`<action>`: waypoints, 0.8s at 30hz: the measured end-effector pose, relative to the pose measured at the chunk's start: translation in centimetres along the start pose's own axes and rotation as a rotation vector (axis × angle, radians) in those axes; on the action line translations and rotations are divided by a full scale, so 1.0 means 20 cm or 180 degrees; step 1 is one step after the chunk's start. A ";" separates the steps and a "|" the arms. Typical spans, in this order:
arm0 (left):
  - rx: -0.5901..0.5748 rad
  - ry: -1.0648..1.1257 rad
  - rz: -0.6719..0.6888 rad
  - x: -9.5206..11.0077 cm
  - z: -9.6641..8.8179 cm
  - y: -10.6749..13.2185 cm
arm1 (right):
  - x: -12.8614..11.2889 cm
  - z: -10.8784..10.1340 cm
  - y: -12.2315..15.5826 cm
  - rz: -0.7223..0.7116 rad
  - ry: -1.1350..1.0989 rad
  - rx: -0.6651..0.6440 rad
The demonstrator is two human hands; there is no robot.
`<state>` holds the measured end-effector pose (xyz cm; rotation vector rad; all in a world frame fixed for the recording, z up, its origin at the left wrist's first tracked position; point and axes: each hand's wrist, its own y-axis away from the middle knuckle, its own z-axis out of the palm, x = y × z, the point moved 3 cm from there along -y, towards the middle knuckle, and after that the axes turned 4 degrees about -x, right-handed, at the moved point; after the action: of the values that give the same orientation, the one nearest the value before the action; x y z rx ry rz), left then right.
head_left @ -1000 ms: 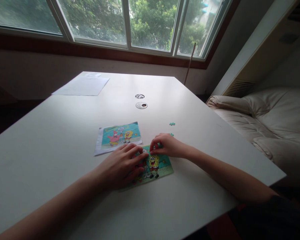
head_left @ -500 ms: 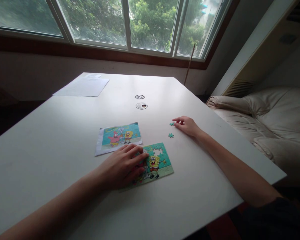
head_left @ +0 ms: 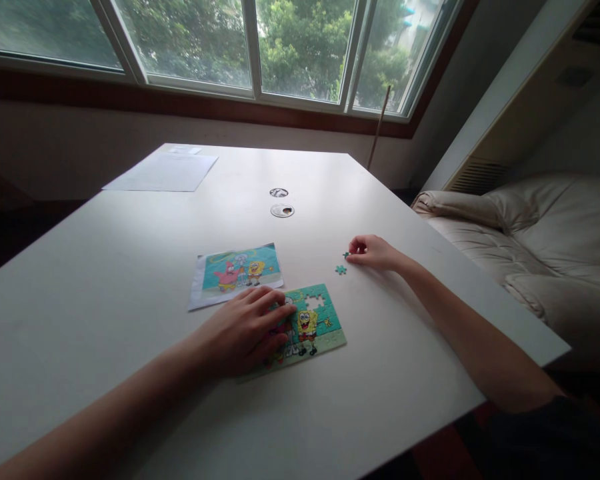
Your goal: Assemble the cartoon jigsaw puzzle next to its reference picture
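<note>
A small cartoon jigsaw puzzle (head_left: 316, 325) lies on the white table (head_left: 130, 267), with a gap near its top edge. My left hand (head_left: 243, 330) rests flat on the puzzle's left part, fingers stretched out. My right hand (head_left: 375, 253) is further right, its fingertips pinched on a teal puzzle piece (head_left: 347, 255). A second loose teal piece (head_left: 341, 270) lies just in front of that hand. A printed reference picture (head_left: 237, 272) of the same cartoon sits behind the puzzle.
A white sheet of paper (head_left: 163, 173) lies at the far left of the table. Two round cable grommets (head_left: 282, 211) sit in the middle. A cream cushioned sofa (head_left: 540, 233) stands to the right, windows behind.
My right hand left the puzzle's top edge, reached right to the loose pieces, and has now closed its fingertips on one and drawn it slightly nearer. My left hand stayed put.
</note>
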<state>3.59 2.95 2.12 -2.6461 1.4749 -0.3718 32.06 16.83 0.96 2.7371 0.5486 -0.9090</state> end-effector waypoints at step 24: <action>-0.0051 -0.0083 -0.0029 0.00 0.01 -0.01 | -0.47 0.26 0.19 -0.0712 -0.1190 -0.0908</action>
<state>3.71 3.04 1.95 -2.6605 1.4648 -0.3263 23.87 9.06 2.79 2.2121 0.8433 -1.2491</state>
